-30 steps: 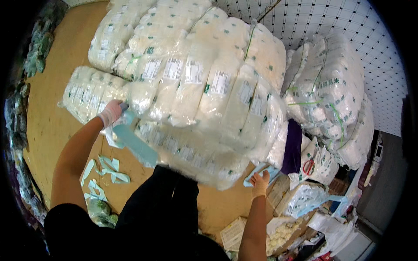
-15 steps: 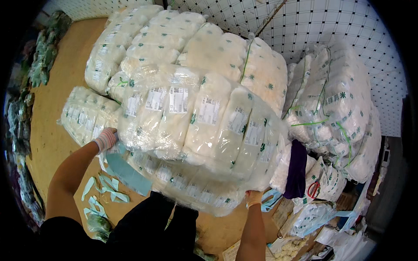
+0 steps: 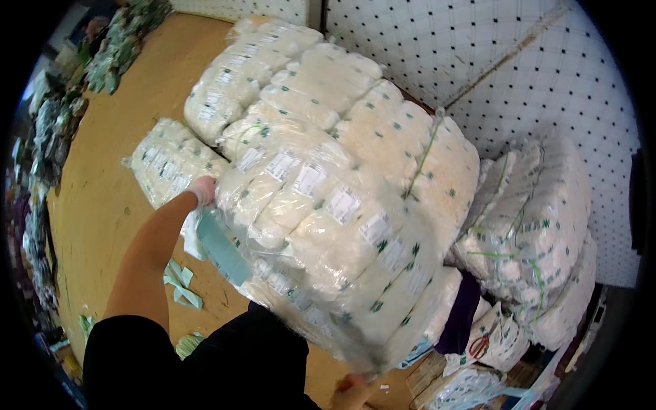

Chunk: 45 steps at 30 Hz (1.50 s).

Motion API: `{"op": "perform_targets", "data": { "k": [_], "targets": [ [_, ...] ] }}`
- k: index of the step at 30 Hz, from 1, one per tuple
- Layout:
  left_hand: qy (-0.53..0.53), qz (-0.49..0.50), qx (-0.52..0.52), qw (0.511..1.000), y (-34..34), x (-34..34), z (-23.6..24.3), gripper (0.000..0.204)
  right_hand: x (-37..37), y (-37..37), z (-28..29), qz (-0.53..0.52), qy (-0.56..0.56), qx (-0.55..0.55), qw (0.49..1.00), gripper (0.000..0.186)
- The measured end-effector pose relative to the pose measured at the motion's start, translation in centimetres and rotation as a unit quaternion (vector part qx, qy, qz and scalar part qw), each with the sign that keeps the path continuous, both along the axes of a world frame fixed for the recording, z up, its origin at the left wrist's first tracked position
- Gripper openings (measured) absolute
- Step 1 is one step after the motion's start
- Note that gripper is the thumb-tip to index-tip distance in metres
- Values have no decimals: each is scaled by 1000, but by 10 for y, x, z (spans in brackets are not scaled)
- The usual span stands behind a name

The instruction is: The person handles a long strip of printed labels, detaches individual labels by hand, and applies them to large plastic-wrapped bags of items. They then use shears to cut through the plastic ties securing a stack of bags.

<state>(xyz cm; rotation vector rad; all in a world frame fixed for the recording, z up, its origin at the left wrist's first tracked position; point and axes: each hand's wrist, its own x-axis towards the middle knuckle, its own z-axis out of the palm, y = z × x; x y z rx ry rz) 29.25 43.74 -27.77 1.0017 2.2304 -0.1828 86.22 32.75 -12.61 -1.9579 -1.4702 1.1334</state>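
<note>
A large clear plastic bag of white packs (image 3: 321,236) lies tilted in front of me. The labelled white packs sit in a row inside it. My left hand (image 3: 203,190), in a pale glove, grips the bag's left end, its fingers partly hidden by the plastic. Down at the lower right corner, my right hand (image 3: 351,391) is closed on the gathered plastic, slightly blurred. Beneath the bag's left end is a light blue strip (image 3: 222,249). A smaller bag of white packs (image 3: 171,164) rests just beyond my left hand.
More bagged white packs (image 3: 383,130) are stacked behind. Bags tied with green strings (image 3: 526,232) stand at right against the dotted wall (image 3: 437,41). Red-handled scissors (image 3: 480,346) and a purple cloth (image 3: 459,314) lie at lower right. Blue scraps (image 3: 182,283) lie on the brown floor.
My view has turned, so the scene sits further right and lower. The bag's right end has dropped toward me with my right hand, while my left hand stays at its left end.
</note>
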Motion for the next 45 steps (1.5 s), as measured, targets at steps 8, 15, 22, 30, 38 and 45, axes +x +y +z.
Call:
{"op": "perform_targets", "data": {
  "k": [8,15,22,30,38,45],
  "targets": [
    [72,-118,21,990,26,47,113,24,37,-43,-81,-367,207,-286,860,11],
    [-46,-111,5,993,-75,109,138,26,95,81,-22,-336,112,-124,927,16],
    [-144,36,-74,986,-161,143,128,28,91,91,-29,-400,39,-120,908,38],
    [-40,-149,150,976,-116,63,76,19,55,13,-24,-545,69,-309,777,53],
    [-141,188,74,969,-132,63,73,23,116,22,-53,-212,5,-328,921,30],
    [6,117,55,992,-153,93,129,24,236,57,-61,-154,-292,-99,939,24]
  ]
}}
